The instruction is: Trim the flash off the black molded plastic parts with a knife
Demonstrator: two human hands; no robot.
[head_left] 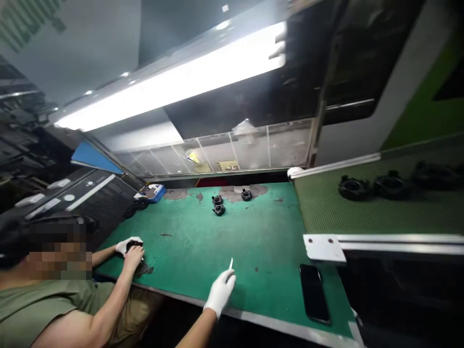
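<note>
My left hand (220, 292), in a white glove, reaches in over the front edge of the green-topped table (253, 241). Its fingers are closed on a slim, pale, pointed thing (231, 264) that sticks up from the fingertips; its exact kind is too small to make out. My right hand is out of view. Farther back on the table lie black ring-shaped parts: two touching, one (217, 199) behind the other (219, 210), and a third (246, 195) apart to their right.
A black phone (314, 294) lies at the table's right. Beyond it, a green ribbed conveyor belt (322, 212) carries several black ring parts (390, 186). At left a seated co-worker's gloved hands (132, 251) hold a dark part. A blue box (155, 193) stands at the back left.
</note>
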